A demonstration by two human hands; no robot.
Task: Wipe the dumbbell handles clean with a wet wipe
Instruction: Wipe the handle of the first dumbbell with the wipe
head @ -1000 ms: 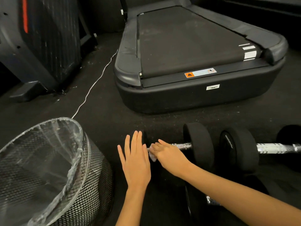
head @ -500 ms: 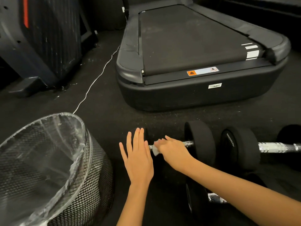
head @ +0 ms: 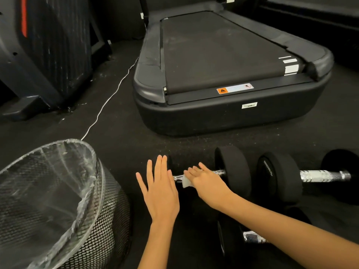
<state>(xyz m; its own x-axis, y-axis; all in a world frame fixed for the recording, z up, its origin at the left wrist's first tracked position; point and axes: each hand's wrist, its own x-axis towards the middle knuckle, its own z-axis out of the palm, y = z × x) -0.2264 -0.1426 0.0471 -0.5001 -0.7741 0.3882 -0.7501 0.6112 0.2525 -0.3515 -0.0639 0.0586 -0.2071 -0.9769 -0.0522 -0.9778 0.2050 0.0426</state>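
At lower centre the right hand [head: 208,183] presses a wet wipe [head: 186,182] around the first dumbbell's chrome handle [head: 220,172] while the left hand [head: 160,193], fingers spread flat, steadies its end; two more dumbbells' handles seemingly await wiping.

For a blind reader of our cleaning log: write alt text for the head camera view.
The right hand presses a white wipe onto a dumbbell's chrome handle on a dark gym floor, while the left hand lies flat over the dumbbell's left end. A second dumbbell lies to the right, a lined mesh bin at left, a treadmill behind.
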